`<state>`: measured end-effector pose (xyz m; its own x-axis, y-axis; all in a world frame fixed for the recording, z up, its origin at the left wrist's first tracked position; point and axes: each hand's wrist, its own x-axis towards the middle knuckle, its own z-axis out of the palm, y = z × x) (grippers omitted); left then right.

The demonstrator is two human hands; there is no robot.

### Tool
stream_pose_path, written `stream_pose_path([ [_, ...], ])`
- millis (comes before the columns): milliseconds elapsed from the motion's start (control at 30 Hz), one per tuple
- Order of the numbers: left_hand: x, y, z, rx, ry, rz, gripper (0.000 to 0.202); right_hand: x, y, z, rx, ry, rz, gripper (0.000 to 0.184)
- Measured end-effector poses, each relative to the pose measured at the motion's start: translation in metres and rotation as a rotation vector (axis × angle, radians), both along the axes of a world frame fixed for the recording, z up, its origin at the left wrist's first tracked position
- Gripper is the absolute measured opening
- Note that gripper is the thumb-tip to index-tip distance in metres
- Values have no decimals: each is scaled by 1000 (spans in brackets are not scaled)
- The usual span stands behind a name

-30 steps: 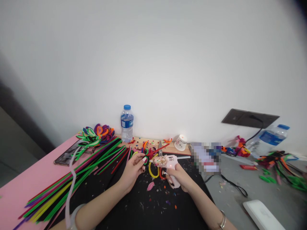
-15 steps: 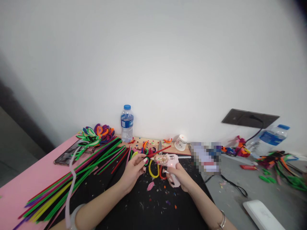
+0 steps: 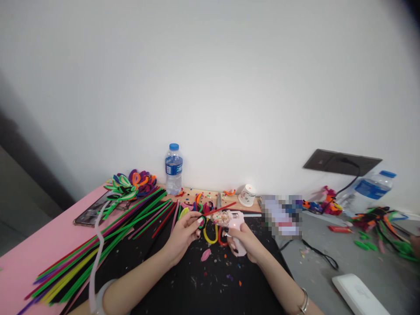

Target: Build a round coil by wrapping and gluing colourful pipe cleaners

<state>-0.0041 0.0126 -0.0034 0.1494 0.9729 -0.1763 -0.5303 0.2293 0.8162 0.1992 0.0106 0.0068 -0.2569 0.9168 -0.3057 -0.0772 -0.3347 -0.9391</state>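
My left hand (image 3: pixel 185 232) is closed, pinching a red pipe cleaner (image 3: pixel 229 206) together with a small dark green and pink loop, partly hidden by the fingers. Wrapped round the handle of a pale pink glue gun (image 3: pixel 236 220), my right hand (image 3: pixel 244 240) points its nozzle left at the pinched pieces. A clear glue stick (image 3: pixel 252 215) juts from the gun's back. Beneath the gun lie scissors with a yellow handle loop (image 3: pixel 210 238) and a red one. A pink petal-shaped piece (image 3: pixel 206 254) rests on the black mat (image 3: pixel 197 291).
Long coloured pipe cleaners (image 3: pixel 85 258) spread over the left side, near pipe-cleaner flowers (image 3: pixel 127 186) and a phone (image 3: pixel 87 214). A water bottle (image 3: pixel 173 170) and paper cup (image 3: pixel 247 195) stand by the wall. Another person's hand (image 3: pixel 415 245) shows at the right edge.
The red pipe cleaner's free end has dipped slightly and shifted right, beside the glue gun's nozzle. Another person's hand has come in at the far right edge.
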Motion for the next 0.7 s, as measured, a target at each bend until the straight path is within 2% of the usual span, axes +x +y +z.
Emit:
stream_pose_path([
  [367,-1,-1,-3,6,-7,-20,27,-1,0,1,-5,-10,-13,23],
  [700,-2,1,-1,3,-6,31,28,1,1,0,3,-4,10,23],
])
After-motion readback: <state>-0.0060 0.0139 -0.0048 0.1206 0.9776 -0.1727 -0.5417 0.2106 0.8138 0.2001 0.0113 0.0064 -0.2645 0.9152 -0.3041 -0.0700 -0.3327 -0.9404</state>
